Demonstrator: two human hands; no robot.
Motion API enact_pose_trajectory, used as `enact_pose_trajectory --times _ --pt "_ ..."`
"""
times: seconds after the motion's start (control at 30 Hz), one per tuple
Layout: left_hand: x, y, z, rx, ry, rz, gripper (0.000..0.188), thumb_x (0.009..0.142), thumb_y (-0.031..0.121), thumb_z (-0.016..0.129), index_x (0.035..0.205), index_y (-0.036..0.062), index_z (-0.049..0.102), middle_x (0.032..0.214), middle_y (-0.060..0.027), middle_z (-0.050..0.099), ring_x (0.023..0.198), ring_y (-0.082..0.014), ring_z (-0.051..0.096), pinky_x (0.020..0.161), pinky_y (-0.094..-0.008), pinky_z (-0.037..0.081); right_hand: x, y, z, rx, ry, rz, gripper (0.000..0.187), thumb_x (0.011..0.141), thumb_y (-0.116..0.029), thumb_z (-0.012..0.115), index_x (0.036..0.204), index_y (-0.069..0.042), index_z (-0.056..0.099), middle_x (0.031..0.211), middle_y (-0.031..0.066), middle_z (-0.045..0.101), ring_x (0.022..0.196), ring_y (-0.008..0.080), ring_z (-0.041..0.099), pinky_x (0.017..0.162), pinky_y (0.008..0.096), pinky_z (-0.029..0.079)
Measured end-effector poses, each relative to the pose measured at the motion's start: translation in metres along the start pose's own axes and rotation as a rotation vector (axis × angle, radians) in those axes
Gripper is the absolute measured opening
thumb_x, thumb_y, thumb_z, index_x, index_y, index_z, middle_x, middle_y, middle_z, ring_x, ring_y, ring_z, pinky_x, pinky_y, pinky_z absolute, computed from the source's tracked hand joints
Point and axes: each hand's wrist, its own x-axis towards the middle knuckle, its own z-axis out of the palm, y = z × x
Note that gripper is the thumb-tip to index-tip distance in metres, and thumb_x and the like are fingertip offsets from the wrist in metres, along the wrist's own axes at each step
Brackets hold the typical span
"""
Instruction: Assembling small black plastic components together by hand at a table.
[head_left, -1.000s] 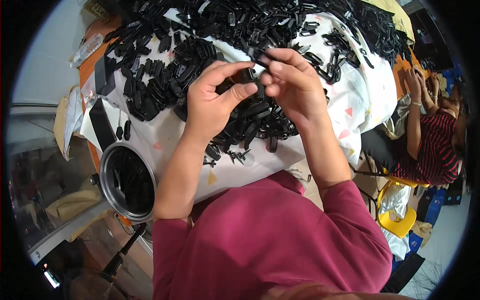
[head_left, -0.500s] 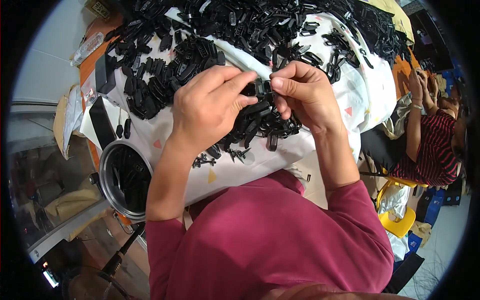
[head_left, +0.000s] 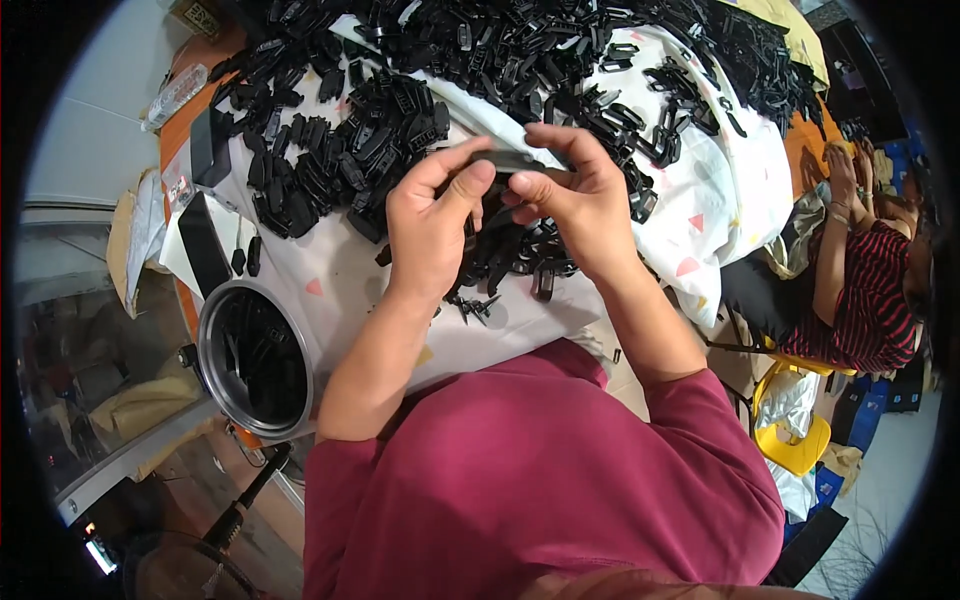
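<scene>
A dark plastic part [head_left: 515, 158], smeared by motion, spans the gap between my two hands above the table. My left hand [head_left: 428, 225] pinches its left end between thumb and fingers. At the other end, the thumb and fingers of my right hand [head_left: 590, 205] are closed on it. Just below the hands lies a pile of similar black plastic parts [head_left: 540, 250], partly hidden by them. Nearer to me, a few small black spiky pieces [head_left: 476, 308] rest on the patterned white cloth [head_left: 345, 270].
Heaps of black parts [head_left: 300, 170] cover the far and left table. A rolled white cloth edge [head_left: 470, 105] runs between heaps. At left are a metal bowl [head_left: 206, 365] holding black pieces, a dark phone-like slab [head_left: 204, 245] and a plastic bottle [head_left: 175, 97]. Another person [head_left: 865, 290] sits at right.
Both hands have drawn closer together, the left shifting right and the right shifting left. The part between them has turned and now shows as a blurred long shape.
</scene>
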Motion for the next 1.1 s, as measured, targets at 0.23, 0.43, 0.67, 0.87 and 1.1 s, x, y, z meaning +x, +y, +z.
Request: enact_pose_trajectory --times 0.23,0.43,0.67,0.87,1.1 --pt "-0.017 0.001 -0.048 -0.128 0.223 -0.11 0.031 0.088 0.029 0.051 0.097 -0.0005 0.057 0.073 -0.0019 0.054 0.052 -0.0063 0.046 0.046 -0.0187 0.038 0.034 0.023 -0.009 -0.441 -0.3 -0.032 0.02 0.078 -0.014 0.064 0.092 0.001 0.061 0.077 0.0058 0.062 0.07 0.011 0.059 0.062 0.0239 0.047" --pt "0.022 0.026 -0.082 -0.355 0.457 -0.152 0.018 0.081 0.023 0.058 0.076 0.0069 0.052 0.076 -0.006 0.057 0.058 -0.0136 0.054 0.048 -0.0244 0.043 0.083 0.038 -0.013 -1.498 -0.417 -0.451 0.023 0.067 -0.012 0.061 0.089 -0.008 0.065 0.092 0.0068 0.059 0.091 0.0267 0.055 0.073 0.0362 0.047" --pt "0.035 -0.001 -0.028 1.556 -0.036 0.344 0.012 0.069 0.013 0.063 0.075 0.004 0.059 0.074 -0.0129 0.061 0.063 -0.0259 0.062 0.058 -0.0347 0.049 0.082 0.032 -0.027 -1.131 -0.233 -0.342 0.027 0.074 -0.01 0.055 0.101 -0.005 0.058 0.089 0.0084 0.061 0.085 0.0226 0.059 0.068 0.0317 0.05" --pt "0.046 0.003 -0.027 1.586 -0.042 0.189 0.012 0.071 0.011 0.053 0.081 0.0065 0.06 0.075 -0.0128 0.063 0.073 -0.0306 0.062 0.062 -0.0368 0.049 0.052 -0.029 -0.034 -0.365 0.04 0.016 0.037 0.081 -0.012 0.053 0.117 -0.005 0.043 0.081 0.0084 0.06 0.065 0.0153 0.06 0.049 0.0249 0.048" --pt "0.039 -0.003 -0.028 0.837 0.076 0.002 0.016 0.072 0.012 0.062 0.085 0.0032 0.063 0.07 -0.0069 0.063 0.058 -0.0144 0.059 0.055 -0.0277 0.046 0.036 0.008 -0.014 0.103 0.079 0.141 0.027 0.087 -0.011 0.049 0.112 -0.002 0.046 0.086 0.0088 0.058 0.064 0.0135 0.057 0.045 0.022 0.044"
